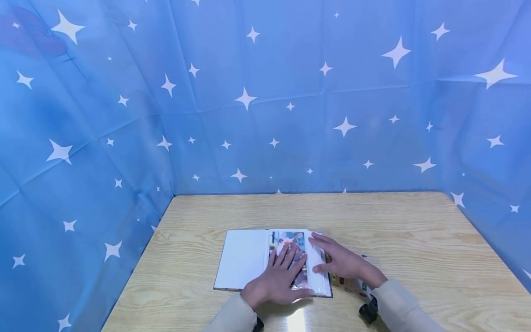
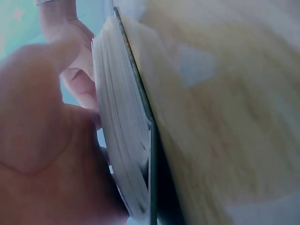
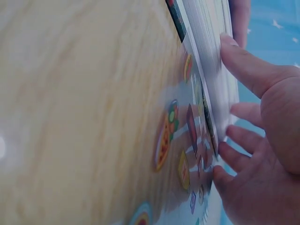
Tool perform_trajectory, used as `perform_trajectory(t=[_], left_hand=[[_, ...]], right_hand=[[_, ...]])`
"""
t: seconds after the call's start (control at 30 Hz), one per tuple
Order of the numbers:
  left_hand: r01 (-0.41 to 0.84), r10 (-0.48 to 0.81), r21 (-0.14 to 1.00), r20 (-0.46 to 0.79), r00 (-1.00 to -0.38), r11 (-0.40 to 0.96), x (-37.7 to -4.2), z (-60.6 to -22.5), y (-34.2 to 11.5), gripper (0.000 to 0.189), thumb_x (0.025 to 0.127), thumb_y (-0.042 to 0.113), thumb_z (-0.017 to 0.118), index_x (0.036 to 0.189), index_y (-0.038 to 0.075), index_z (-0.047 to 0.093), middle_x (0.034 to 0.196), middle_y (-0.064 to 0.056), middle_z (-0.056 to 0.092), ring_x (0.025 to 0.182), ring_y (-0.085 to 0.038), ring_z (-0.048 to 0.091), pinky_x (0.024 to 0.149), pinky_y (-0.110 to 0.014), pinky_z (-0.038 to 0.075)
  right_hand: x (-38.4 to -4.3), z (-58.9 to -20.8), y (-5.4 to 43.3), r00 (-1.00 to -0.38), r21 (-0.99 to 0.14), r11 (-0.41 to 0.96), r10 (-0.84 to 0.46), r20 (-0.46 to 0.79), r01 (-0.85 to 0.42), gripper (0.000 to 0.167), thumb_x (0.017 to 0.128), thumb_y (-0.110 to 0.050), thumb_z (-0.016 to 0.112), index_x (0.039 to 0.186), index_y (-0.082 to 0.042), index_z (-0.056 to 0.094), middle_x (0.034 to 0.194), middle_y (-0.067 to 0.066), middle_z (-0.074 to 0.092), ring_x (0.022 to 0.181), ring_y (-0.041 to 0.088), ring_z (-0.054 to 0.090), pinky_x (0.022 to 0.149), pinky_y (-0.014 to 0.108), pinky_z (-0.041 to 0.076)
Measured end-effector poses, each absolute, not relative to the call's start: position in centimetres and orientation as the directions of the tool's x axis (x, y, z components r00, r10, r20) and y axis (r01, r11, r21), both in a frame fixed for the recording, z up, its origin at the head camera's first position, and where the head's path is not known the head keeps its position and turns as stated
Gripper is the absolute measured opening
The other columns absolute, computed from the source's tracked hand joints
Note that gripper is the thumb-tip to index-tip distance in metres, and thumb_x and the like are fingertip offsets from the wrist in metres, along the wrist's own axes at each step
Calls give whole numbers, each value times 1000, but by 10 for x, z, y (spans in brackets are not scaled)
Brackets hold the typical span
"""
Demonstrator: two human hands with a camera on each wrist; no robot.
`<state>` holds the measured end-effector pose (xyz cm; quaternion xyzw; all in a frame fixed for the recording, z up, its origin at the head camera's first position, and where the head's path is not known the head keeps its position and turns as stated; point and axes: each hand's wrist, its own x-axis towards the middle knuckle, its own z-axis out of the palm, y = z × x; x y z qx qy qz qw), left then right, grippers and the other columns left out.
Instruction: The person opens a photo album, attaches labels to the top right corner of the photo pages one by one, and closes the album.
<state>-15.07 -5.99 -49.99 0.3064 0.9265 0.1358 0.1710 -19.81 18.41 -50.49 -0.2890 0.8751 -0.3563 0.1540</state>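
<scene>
A photo album (image 1: 244, 258) lies open on the table, its left side blank white. On its right page is a colourful picture (image 1: 299, 240) in a clear sleeve. My left hand (image 1: 280, 279) rests flat across that page with fingers spread. My right hand (image 1: 344, 260) touches the page's right edge, fingers fairly straight and thumb apart. In the right wrist view, the fingertips (image 3: 229, 136) meet the edge of the thick page stack (image 3: 206, 51). The left wrist view shows the stack's lower edge (image 2: 115, 103) beside the palm.
A clear sheet of food stickers (image 3: 185, 164) lies on the table, partly under the album's right edge and my right forearm. The wooden table (image 1: 195, 214) extends around the album. A blue curtain with white stars (image 1: 290, 138) surrounds the table's back and sides.
</scene>
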Motion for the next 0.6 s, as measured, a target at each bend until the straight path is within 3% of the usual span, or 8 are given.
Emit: perform_trajectory(t=[0.13, 0.6], left_hand=[[548, 626, 331, -208, -752, 768, -150, -501, -60, 95, 90, 72, 47, 161, 24, 7, 167, -11, -4, 152, -31, -9, 120, -61, 3], [534, 644, 428, -164, -747, 729, -151, -498, -66, 86, 94, 65, 49, 160, 23, 13, 166, -13, 0, 153, -32, -4, 118, -65, 7]], right_hand=[[-198, -506, 184, -787, -716, 580, -612, -69, -389, 82, 91, -39, 70, 154, -2, 31, 162, 24, 18, 145, 50, 19, 111, 68, 24], [-196, -508, 186, -782, -716, 568, -622, -51, -406, 82, 91, -39, 70, 153, -1, 32, 161, 25, 18, 145, 50, 20, 112, 67, 24]])
